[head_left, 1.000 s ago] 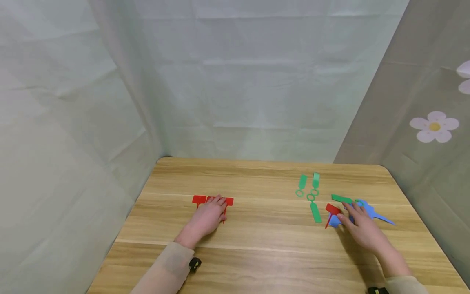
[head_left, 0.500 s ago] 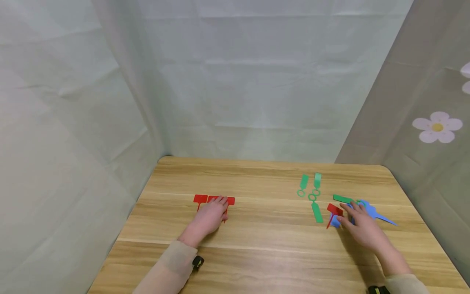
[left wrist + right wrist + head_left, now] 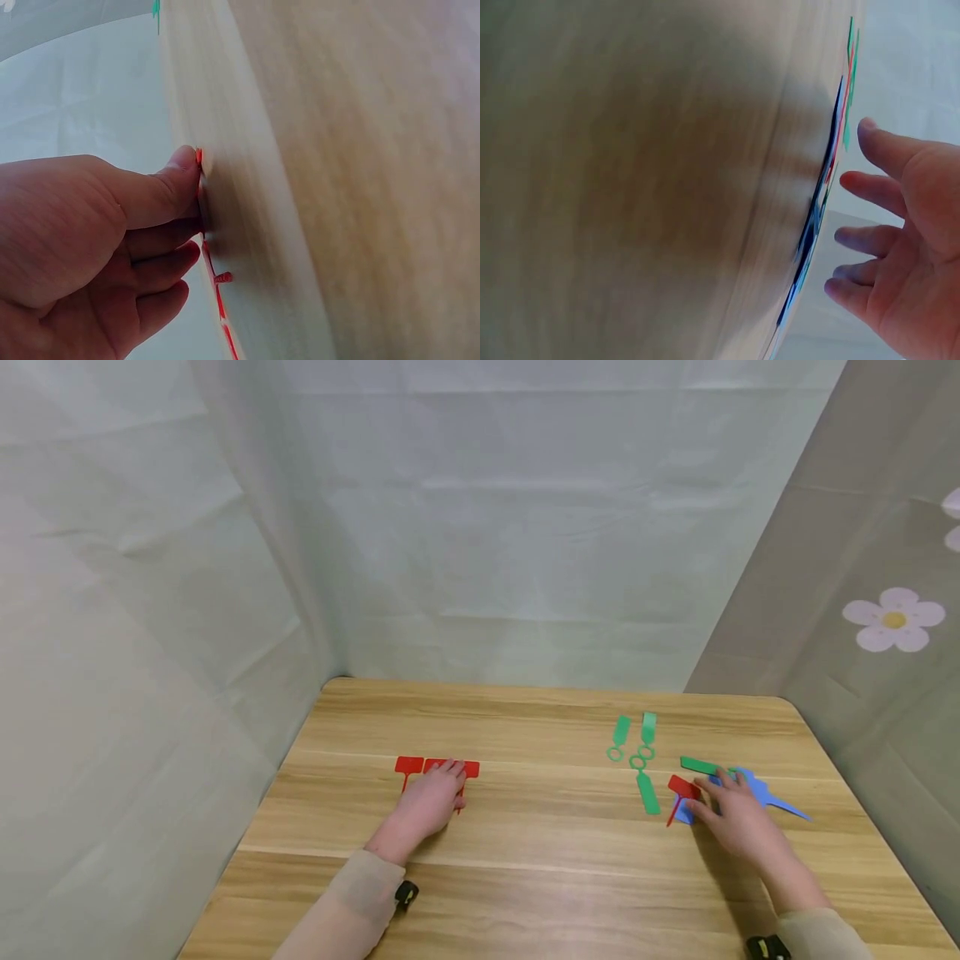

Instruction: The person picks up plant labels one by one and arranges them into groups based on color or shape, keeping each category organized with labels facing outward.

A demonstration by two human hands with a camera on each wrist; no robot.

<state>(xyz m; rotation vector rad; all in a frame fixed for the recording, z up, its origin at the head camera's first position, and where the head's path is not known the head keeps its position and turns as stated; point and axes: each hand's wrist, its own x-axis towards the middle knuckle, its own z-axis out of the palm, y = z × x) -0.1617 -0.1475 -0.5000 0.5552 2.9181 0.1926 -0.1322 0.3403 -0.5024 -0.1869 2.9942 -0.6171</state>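
Note:
Red T-shaped plant labels [image 3: 409, 765] lie in a row at the left of the wooden table. My left hand [image 3: 427, 800] rests over the labels at the row's right side, covering part of them. In the left wrist view, its thumb tip [image 3: 184, 159] touches a red edge. My right hand [image 3: 738, 818] is just above a loose pile, fingers spread and holding nothing. That pile has a red T-shaped label [image 3: 684, 787], blue pointed labels [image 3: 767, 793] and a green label [image 3: 699, 766], partly hidden under the hand.
Left of the pile lie several green labels with ring ends, one of them a lower green label [image 3: 648, 793]. Pale cloth [image 3: 525, 543] hangs behind and beside the wooden table [image 3: 540, 860]. The right cloth has a flower print [image 3: 892, 620].
The view has shifted slightly. The right hand's fingers have moved slightly over the pile, with more of the hand lowered toward the blue label. The left hand stays on the red labels.

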